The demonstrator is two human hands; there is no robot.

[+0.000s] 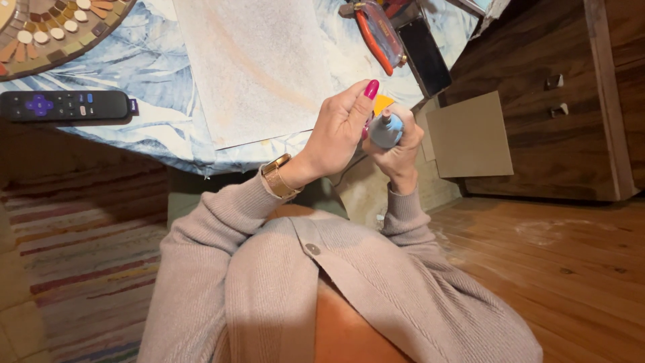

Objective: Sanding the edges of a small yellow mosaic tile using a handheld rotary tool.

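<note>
While the person sits at the edge of the bench, both hands are raised together just off its near side, above the lap. The right hand has its fingers wrapped tight round a small blue bottle, held upright with its narrow nozzle pointing up. The left hand, with a gold watch on the wrist, meets it from the side. Its fingers are drawn together, thumb raised, and appear to pinch a small orange tile right at the nozzle tip. The exact contact is hidden behind the thumb.

I judge the step in hand to be bringing bottle and tile together, nozzle to tile face. It looks midway, with nothing yet set down. A next move would call for a gentle, measured squeeze from the right hand, with the left keeping the tile level and its grip clear of the nozzle.

On the bench, well apart from the hands, lie:
- a white sheet
- a round mosaic at the far left corner
- a black remote
- orange-handled nippers
- a dark phone

A cardboard square leans by a wooden cabinet
</note>
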